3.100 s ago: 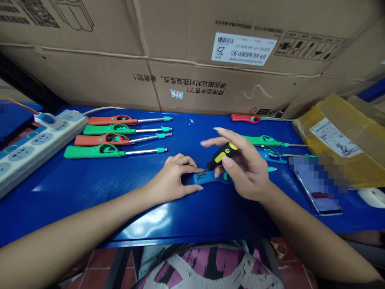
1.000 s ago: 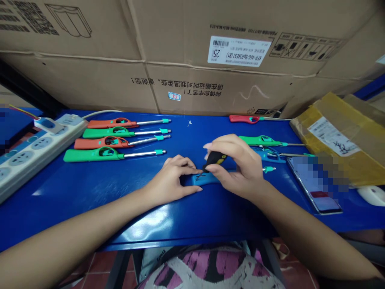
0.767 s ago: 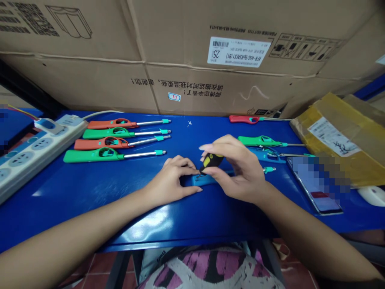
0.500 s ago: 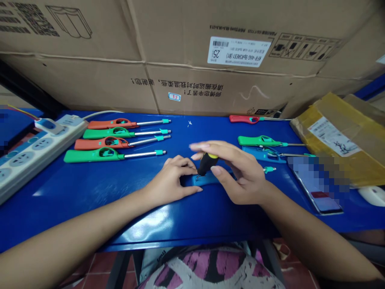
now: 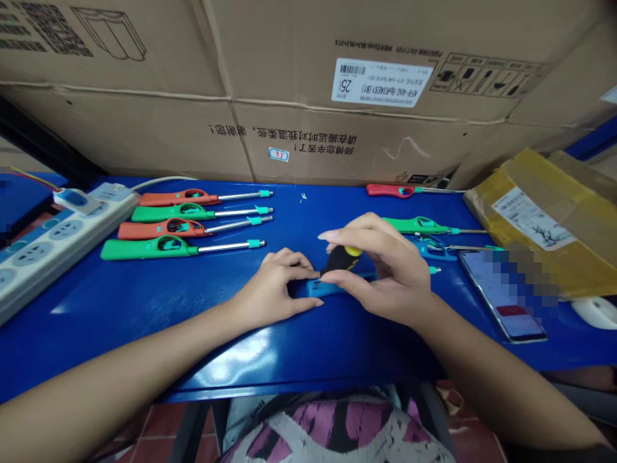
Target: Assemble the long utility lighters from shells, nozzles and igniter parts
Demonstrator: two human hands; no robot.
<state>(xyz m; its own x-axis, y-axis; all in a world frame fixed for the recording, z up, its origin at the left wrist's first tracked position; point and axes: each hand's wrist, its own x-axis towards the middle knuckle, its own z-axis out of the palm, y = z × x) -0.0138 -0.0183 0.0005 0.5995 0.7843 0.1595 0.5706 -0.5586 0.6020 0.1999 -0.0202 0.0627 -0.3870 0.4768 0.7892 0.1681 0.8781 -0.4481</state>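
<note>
A blue long-necked lighter [image 5: 332, 287] lies flat on the blue table [image 5: 144, 302] in front of me. My left hand [image 5: 277, 283] presses its fingers down on the lighter's handle end and holds it still. My right hand [image 5: 385, 270] is closed round a short screwdriver [image 5: 341, 258] with a black and yellow handle. The screwdriver stands nearly upright with its tip down on the lighter body, right beside my left fingertips.
Several orange and green lighters [image 5: 183, 226] lie in a row at the left, beside a white power strip [image 5: 48, 238]. More lighters [image 5: 419, 225] lie to the right, then a phone [image 5: 501, 292] and a yellow parcel [image 5: 544, 212]. Cardboard boxes [image 5: 308, 83] wall off the back.
My right hand's fingers have kept shifting round the screwdriver handle, which has tilted back and forth on the same spot of the lighter. My left hand has stayed put.
</note>
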